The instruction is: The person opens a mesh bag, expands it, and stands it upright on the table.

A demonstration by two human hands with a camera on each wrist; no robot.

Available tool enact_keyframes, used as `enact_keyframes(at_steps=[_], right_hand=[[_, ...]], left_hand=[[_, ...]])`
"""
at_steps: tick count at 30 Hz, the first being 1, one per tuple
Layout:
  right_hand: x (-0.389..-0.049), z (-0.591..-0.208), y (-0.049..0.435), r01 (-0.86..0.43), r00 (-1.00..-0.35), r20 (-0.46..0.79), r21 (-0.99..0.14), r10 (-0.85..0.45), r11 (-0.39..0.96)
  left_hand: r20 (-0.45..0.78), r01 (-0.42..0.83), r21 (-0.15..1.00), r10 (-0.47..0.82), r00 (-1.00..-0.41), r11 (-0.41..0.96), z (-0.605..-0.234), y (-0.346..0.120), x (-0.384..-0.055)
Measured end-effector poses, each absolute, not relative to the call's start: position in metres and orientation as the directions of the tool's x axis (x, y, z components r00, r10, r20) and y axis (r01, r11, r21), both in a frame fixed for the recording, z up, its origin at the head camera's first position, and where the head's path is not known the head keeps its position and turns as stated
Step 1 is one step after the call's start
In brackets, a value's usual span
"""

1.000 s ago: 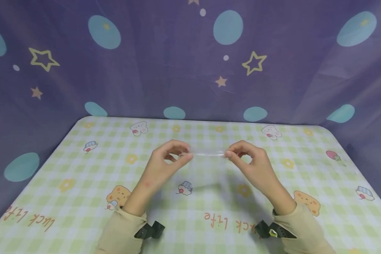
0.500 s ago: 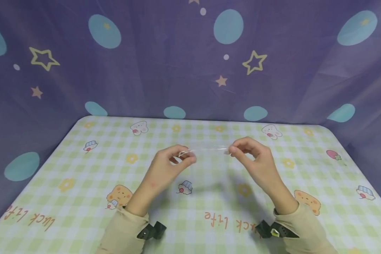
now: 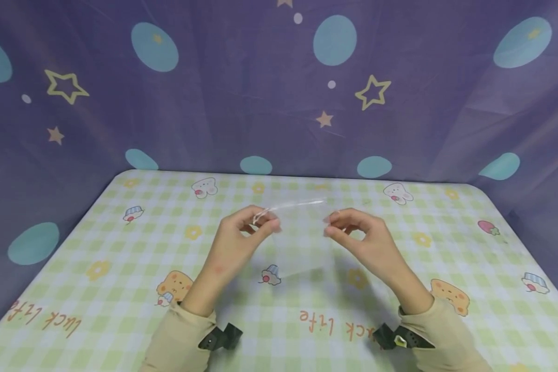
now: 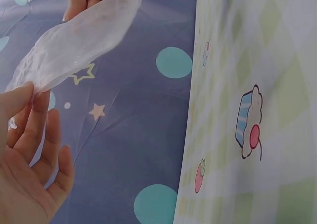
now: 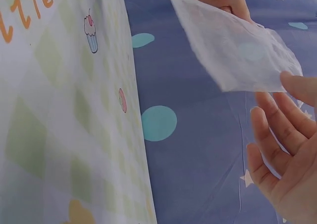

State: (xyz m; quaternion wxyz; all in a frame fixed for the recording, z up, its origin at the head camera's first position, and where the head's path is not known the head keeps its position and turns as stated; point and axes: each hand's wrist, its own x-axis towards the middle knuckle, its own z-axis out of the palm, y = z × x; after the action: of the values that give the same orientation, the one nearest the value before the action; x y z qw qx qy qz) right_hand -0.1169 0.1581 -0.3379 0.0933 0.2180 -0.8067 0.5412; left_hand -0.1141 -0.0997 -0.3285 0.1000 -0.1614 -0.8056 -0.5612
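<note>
A clear, thin plastic bag [image 3: 299,237] hangs between my two hands above the table, its shiny top edge slanting up to the right in the head view. With thumb and fingers my left hand [image 3: 237,237] pinches the bag's left side, where the film is bunched. At the opposite side is my right hand [image 3: 369,240], its thumb and forefinger a little apart at the bag's edge. The right wrist view shows the bag [image 5: 242,45] as a whitish sheet, with the right thumb [image 5: 297,85] at its near edge and the other fingers spread below. The bag looks flat.
A green-and-white checked cloth [image 3: 121,289] with printed cakes, flowers and lettering covers the table. Behind and at the sides hangs a purple curtain [image 3: 242,103] with stars and blue ovals. Black wrist devices [image 3: 220,337] sit at both sleeve cuffs.
The bag's top edge has swung up and away from the right fingertips, which have parted. My right hand has shifted slightly left and down; my left hand keeps its pinch.
</note>
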Motion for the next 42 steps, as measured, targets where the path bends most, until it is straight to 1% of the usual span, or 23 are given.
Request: enact_keyframes(at_steps=[3,7,12,16,22,29,34,37,42], right_hand=[[-0.116,-0.338,0.157,-0.44,-0.893,0.368,-0.836,-0.261,0.328],[-0.117,-0.34,0.155,-0.458,-0.887,0.405,-0.831,-0.219,0.317],[-0.117,-0.34,0.154,-0.482,-0.876,0.46,-0.841,-0.142,0.247],[-0.117,-0.339,0.155,-0.482,-0.876,0.466,-0.854,-0.125,0.194],[-0.117,-0.341,0.152,-0.44,-0.895,0.414,-0.879,-0.167,0.181],[-0.116,-0.344,0.148,-0.4,-0.907,0.344,-0.884,-0.241,0.241],[-0.115,-0.344,0.146,-0.385,-0.917,0.337,-0.888,-0.215,0.253],[-0.115,-0.343,0.147,-0.372,-0.925,0.338,-0.901,-0.176,0.224],[-0.116,-0.342,0.149,-0.316,-0.943,0.3,-0.943,-0.147,0.103]], left_hand=[[0.345,0.375,0.878,0.148,-0.927,0.297,-0.329,-0.1,-0.114],[0.316,0.354,0.892,0.173,-0.933,0.282,-0.33,-0.1,-0.115],[0.256,0.318,0.895,0.223,-0.941,0.312,-0.331,-0.098,-0.114],[0.247,0.32,0.887,0.242,-0.938,0.334,-0.333,-0.096,-0.113],[0.301,0.339,0.883,0.163,-0.94,0.325,-0.335,-0.095,-0.114],[0.325,0.334,0.895,0.079,-0.942,0.295,-0.333,-0.096,-0.114],[0.316,0.322,0.899,0.069,-0.946,0.296,-0.331,-0.095,-0.114],[0.307,0.311,0.898,0.064,-0.95,0.312,-0.33,-0.096,-0.114],[0.31,0.311,0.885,0.06,-0.949,0.346,-0.332,-0.099,-0.116]])
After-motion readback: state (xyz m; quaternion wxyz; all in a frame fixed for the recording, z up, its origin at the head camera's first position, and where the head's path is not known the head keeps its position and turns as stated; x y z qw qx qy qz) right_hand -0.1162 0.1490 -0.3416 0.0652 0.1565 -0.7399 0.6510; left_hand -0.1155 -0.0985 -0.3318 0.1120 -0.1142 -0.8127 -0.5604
